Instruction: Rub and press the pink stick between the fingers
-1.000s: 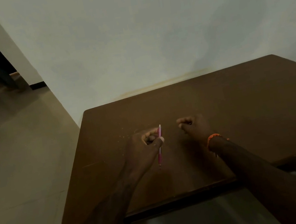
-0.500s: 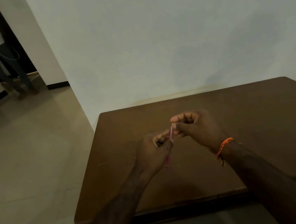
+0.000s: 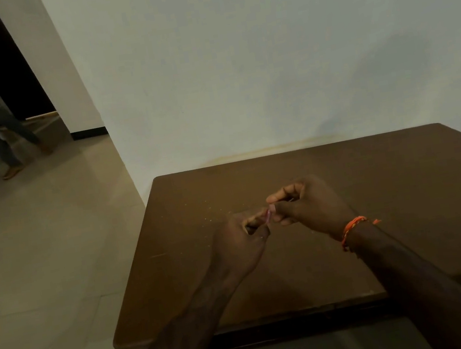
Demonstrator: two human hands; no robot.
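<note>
Both hands, left hand [image 3: 241, 243] & right hand [image 3: 308, 207], pinch pink pen [image 3: 269, 216]; no legible writing.

Matt wood, glossy tile
Table [image 3: 380, 211] brown wood-look, matt, scuffed; floor [image 3: 41, 264] smooth glossy tile; wristband [image 3: 352, 227] orange woven thread.

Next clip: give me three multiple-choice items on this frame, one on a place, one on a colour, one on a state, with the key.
1. Where are the two hands?
A. Over the brown table
B. Over the floor tiles
C. Against the wall

2. What colour is the wrist thread?
A. Green
B. Orange
C. White

3. How is the thin pink stick held?
A. Lying loose on the table
B. Pinched between both hands
C. Balanced on one open palm

Key: A, the left hand and right hand meet above the table. B, the thread on the right wrist is orange. B, fingers of both hands close on the pink stick.
</note>
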